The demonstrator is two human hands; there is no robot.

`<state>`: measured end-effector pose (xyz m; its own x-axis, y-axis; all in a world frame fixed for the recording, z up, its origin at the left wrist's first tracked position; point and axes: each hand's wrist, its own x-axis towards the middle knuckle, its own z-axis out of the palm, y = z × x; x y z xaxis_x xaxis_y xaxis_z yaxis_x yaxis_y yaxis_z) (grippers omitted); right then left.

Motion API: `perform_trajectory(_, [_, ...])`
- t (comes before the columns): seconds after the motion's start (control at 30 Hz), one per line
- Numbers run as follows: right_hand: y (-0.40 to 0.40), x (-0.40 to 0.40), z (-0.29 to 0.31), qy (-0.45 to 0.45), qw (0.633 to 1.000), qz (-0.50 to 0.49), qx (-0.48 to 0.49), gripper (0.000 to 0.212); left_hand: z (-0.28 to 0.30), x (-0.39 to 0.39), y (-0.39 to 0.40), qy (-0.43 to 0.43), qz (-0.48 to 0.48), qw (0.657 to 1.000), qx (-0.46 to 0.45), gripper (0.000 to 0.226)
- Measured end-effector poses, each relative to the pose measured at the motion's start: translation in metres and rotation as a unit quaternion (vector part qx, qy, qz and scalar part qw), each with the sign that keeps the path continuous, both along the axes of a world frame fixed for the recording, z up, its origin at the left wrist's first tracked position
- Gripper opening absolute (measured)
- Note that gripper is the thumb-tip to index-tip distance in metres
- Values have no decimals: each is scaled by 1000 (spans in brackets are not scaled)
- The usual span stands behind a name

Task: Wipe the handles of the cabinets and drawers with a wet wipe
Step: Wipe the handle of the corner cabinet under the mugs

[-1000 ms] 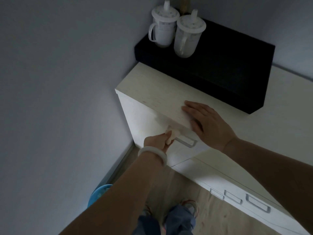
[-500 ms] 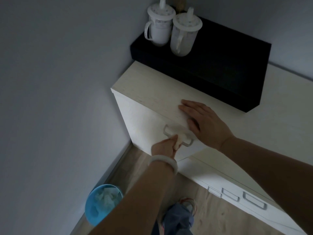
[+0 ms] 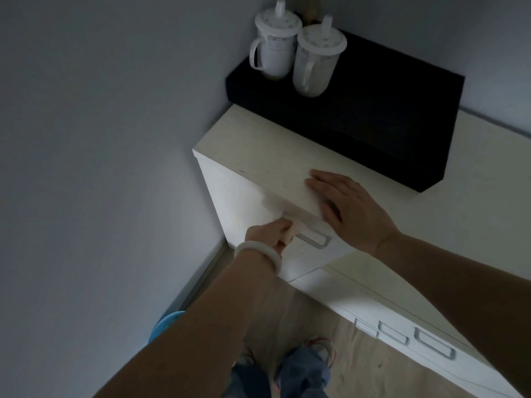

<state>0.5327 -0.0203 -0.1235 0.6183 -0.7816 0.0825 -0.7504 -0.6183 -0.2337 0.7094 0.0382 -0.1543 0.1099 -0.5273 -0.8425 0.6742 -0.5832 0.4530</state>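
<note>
The left hand point(image 3: 268, 235) has its fingers curled round a small folded wet wipe point(image 3: 290, 234) and presses it on the left end of the metal handle point(image 3: 311, 239) of the tall cabinet point(image 3: 238, 196). The wipe shows only as a pale bit past the fingertips; the rest of the handle runs off to the right of the fingers, bare. A white bangle point(image 3: 258, 252) sits on that wrist.

The right hand point(image 3: 343, 206) lies flat on the cabinet top, fingers straight and together, holding nothing. It is just above the handle and prob. steadies the body.

Progress, as I judge it: the work is on this one handle, approx. at its start or at one end of a stroke. If the right part is already wiped I cannot tell; no wet mark is visible in this dim light. Left to do, it seems: the drawer handles point(image 3: 413, 338) on the low unit, a row of three well to the right of and below both hands, w/ nothing touching them.

Beyond the right fingertips, a black box point(image 3: 402, 116) stands on the top, w/ two lidded cups point(image 3: 293, 53) on it. Below the left arm, a blue bin point(image 3: 165, 324) stands on the floor by the wall.
</note>
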Motion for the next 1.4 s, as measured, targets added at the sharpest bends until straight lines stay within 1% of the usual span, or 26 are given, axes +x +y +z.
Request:
perform_trajectory(0.13, [0, 1, -1, -2, 1000, 1, -1, 51, -5, -17, 3, -59, -23, 998, 2, 8])
perform_trajectory(0.17, [-1, 1, -2, -1, 1000, 2, -1, 51, -5, -28, 7, -63, -36, 997, 1, 13])
perform_trajectory(0.23, [-1, 0, -2, 2, 1000, 1, 2, 51, -2, -50, 17, -36, -35, 999, 7, 12])
perform_trajectory(0.27, [-1, 0, -2, 4, 1000, -2, 4, 51, 3, -57, 22, -4, -13, 1000, 17, 12])
perform_trajectory(0.3, [-1, 0, -2, 6, 1000, -4, 5, 52, 4, -59, 24, 7, 2, 1000, 23, 14])
perform_trajectory(0.33, [-1, 0, -1, 5, 1000, -3, 6, 52, 4, -57, 24, -7, -4, 1000, 24, 16])
perform_trajectory(0.43, [0, 0, 1, 0, 1000, -5, 7, 52, -4, -33, 21, -109, -82, 991, 8, 16])
perform_trajectory(0.47, [1, 0, 1, 2, 1000, -6, 7, 52, -4, -25, 19, -126, -84, 988, -3, 18])
perform_trajectory(0.5, [1, 0, 2, 4, 1000, -8, 7, 51, -4, -19, 18, -137, -85, 987, -16, 27])
perform_trajectory(0.53, [1, 0, 2, 4, 1000, -8, 7, 51, -3, -14, 16, -141, -87, 986, -26, 42])
perform_trajectory(0.57, [1, 0, 2, 2, 1000, -8, 8, 51, -2, -11, 14, -139, -90, 986, -35, 56])
perform_trajectory(0.63, [1, 1, 1, -1, 1000, -3, 7, 51, 1, -7, 13, -130, -91, 985, -62, 77])
perform_trajectory(0.67, [1, 1, 1, -1, 1000, -3, 6, 51, 1, -4, 12, -136, -90, 984, -74, 84])
perform_trajectory(0.7, [1, 1, 1, 1, 1000, -3, 5, 51, 1, -2, 12, -148, -89, 981, -84, 86])
perform_trajectory(0.77, [0, 1, 1, 3, 1000, -3, 0, 51, 3, 2, 15, -173, -80, 976, -106, 80])
perform_trajectory(0.87, [0, 1, 1, 5, 1000, -3, -5, 50, 8, 4, 23, -163, -37, 974, -151, 58])
perform_trajectory(0.93, [0, 0, 1, 5, 1000, -2, -7, 50, 11, 5, 27, -199, -34, 963, -176, 49])
perform_trajectory(1.0, [0, 1, 2, 3, 1000, -1, -12, 49, 11, 6, 29, -232, -49, 956, -175, 47])
perform_trajectory(1.03, [0, 1, 2, 3, 1000, 0, -14, 49, 10, 7, 28, -231, -57, 959, -154, 45])
perform_trajectory(1.07, [1, 1, 2, 2, 1000, 0, -14, 49, 11, 7, 28, -212, -56, 967, -126, 40])
perform_trajectory(1.1, [1, 1, 2, 3, 1000, -1, -14, 49, 11, 8, 28, -176, -51, 979, -94, 34])
perform_trajectory(1.17, [0, 1, 2, 5, 1000, -3, -12, 50, 14, 6, 29, -62, -23, 996, -60, 20])
perform_trajectory(1.23, [0, 1, 2, 8, 1000, -4, -10, 50, 20, 4, 28, 36, 12, 998, -53, 9])
perform_trajectory(1.3, [0, 1, 2, 7, 1000, -3, -9, 50, 21, 3, 23, 67, 30, 996, -44, 8])
perform_trajectory(1.4, [1, 1, 3, 2, 1000, -3, -9, 51, 20, -6, 16, 46, 39, 998, -20, 6])
